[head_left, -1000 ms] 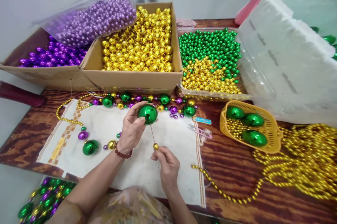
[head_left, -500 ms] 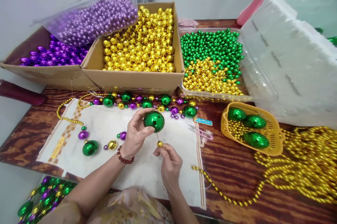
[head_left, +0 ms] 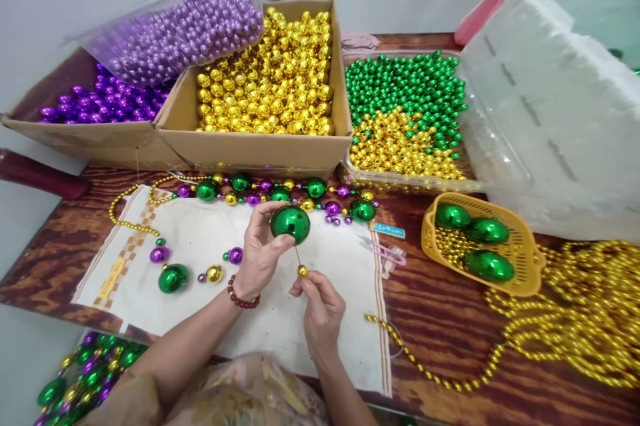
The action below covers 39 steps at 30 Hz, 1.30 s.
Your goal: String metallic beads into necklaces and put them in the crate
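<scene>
Green ball [head_left: 291, 223] held at the top of a thin pin [head_left: 299, 257]
The right hand [head_left: 320, 309] pinches the thin pin just under a small gold bead [head_left: 303, 271]. Right above, the left hand [head_left: 257, 254] grips the green ball with its fingertips, over the white cloth [head_left: 200, 239]. Farther back sits a box [head_left: 250, 149] of gold beads.

Bead-stringing workshop: cardboard boxes [head_left: 250, 146] heaped with gold beads [head_left: 270, 79] and purple beads [head_left: 95, 103], green beads [head_left: 400, 83] in a clear tray, loose strands [head_left: 575, 319] across the wooden counter [head_left: 450, 319].
</scene>
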Each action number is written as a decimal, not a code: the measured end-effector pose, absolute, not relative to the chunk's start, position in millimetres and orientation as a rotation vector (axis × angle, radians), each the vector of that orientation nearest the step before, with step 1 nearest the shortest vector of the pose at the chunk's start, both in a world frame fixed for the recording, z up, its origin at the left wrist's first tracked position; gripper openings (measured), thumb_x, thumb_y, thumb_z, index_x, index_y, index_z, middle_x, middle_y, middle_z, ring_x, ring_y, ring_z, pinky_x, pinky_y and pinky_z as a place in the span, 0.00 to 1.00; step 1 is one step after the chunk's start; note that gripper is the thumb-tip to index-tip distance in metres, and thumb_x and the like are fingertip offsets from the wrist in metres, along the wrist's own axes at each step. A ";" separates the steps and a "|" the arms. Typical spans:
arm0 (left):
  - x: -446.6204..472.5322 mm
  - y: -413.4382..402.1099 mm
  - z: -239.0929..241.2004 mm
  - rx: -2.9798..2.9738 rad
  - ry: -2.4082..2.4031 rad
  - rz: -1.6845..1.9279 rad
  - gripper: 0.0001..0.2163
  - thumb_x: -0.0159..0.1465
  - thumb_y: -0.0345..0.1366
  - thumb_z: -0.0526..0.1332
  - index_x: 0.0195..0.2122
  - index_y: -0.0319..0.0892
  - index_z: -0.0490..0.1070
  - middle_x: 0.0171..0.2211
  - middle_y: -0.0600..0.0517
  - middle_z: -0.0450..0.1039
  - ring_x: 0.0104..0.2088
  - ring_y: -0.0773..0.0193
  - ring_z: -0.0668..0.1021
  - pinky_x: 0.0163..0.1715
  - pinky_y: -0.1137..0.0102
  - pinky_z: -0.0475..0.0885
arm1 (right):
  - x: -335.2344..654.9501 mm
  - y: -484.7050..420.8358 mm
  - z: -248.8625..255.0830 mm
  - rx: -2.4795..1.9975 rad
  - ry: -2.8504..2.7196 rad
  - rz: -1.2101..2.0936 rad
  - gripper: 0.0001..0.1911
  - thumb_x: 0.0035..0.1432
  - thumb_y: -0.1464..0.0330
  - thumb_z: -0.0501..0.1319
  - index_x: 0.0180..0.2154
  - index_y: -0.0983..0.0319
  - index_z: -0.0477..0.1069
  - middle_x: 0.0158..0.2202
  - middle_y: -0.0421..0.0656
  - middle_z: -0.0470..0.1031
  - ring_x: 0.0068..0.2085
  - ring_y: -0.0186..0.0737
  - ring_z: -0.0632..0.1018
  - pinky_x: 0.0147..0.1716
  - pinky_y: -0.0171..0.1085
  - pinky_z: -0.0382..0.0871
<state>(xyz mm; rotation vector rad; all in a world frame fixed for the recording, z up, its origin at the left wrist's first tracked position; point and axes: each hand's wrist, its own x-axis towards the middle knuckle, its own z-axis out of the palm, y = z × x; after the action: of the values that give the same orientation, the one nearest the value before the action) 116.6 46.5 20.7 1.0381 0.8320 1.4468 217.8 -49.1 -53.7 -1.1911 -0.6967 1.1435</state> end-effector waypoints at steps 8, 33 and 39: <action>116.6 40.9 27.3 1.242 0.787 1.478 0.23 0.55 0.46 0.71 0.51 0.48 0.72 0.49 0.46 0.70 0.49 0.56 0.74 0.48 0.64 0.75 | 224.1 -44.0 -55.4 -1.203 -0.751 1.128 0.09 0.60 0.65 0.62 0.30 0.63 0.75 0.25 0.41 0.75 0.28 0.38 0.76 0.31 0.37 0.70; 111.8 51.0 31.1 0.905 0.735 1.457 0.22 0.57 0.42 0.70 0.53 0.49 0.74 0.52 0.46 0.73 0.50 0.52 0.78 0.54 0.53 0.73 | 223.6 -52.4 -57.1 -1.247 -0.625 1.200 0.09 0.57 0.64 0.65 0.30 0.63 0.77 0.25 0.41 0.76 0.26 0.37 0.76 0.30 0.36 0.71; 113.3 52.2 30.0 0.879 0.709 1.421 0.22 0.57 0.42 0.69 0.54 0.49 0.73 0.52 0.46 0.73 0.50 0.51 0.78 0.54 0.52 0.73 | 224.9 -59.1 -64.8 -1.256 -0.579 1.196 0.08 0.56 0.64 0.66 0.31 0.64 0.77 0.25 0.42 0.77 0.26 0.38 0.77 0.30 0.37 0.71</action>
<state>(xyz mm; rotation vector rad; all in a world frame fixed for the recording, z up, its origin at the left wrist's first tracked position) 113.3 52.2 30.0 0.8791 0.7089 1.4213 224.9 -59.1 -64.8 -1.2563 -0.5787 1.1956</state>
